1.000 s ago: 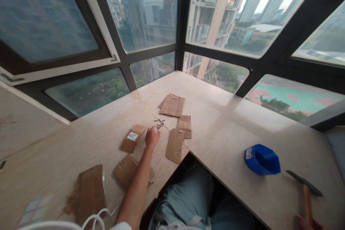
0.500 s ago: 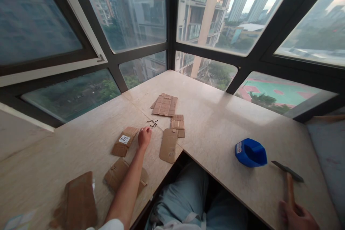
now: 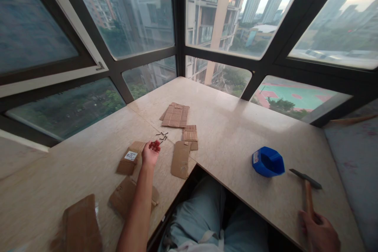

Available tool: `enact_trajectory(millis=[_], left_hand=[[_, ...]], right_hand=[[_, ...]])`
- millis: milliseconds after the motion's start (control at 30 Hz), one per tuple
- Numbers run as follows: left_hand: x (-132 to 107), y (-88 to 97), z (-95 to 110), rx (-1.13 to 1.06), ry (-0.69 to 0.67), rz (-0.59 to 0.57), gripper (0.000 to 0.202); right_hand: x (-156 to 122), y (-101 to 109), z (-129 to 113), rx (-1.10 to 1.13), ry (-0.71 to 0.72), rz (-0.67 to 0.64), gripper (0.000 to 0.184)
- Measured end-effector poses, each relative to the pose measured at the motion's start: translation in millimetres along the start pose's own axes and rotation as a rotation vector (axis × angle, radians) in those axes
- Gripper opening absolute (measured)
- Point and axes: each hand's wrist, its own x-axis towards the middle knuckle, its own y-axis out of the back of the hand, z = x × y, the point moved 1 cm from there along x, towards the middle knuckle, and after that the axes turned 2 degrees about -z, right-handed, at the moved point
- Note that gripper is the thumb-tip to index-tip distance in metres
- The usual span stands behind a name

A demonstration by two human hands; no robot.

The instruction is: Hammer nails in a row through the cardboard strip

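Note:
My left hand is turned palm up, its fingers curled in, just short of a small loose group of dark nails on the counter. Whatever lies inside those fingers is too small to make out. At the lower right, my right hand is wrapped around the wooden handle of a hammer. The hammer's dark, narrow head rests on or just over the counter, beside a blue open container with a white label.
Flat cardboard pieces lie behind the nails and right of them. Left of my forearm are a labelled cardboard piece and a larger brown one. The stone counter has a cut-out edge over my legs; windows surround it.
My left hand has rolled from knuckles up to palm up near the nails. My right hand still grips the hammer. The whole view has shifted slightly.

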Motion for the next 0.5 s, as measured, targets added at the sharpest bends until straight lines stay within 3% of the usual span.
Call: enact_trajectory(millis=[233,500], left_hand=[[-20,-14.5,-14,-0.168,0.261,-0.183,0.011],[-26,-14.2,-24,-0.077,0.265,-0.273,0.026]], right_hand=[[-6,4,-7,-0.039,0.008,-0.006,0.065],[-15,7,-15,-0.012,-0.006,-0.001,0.066]])
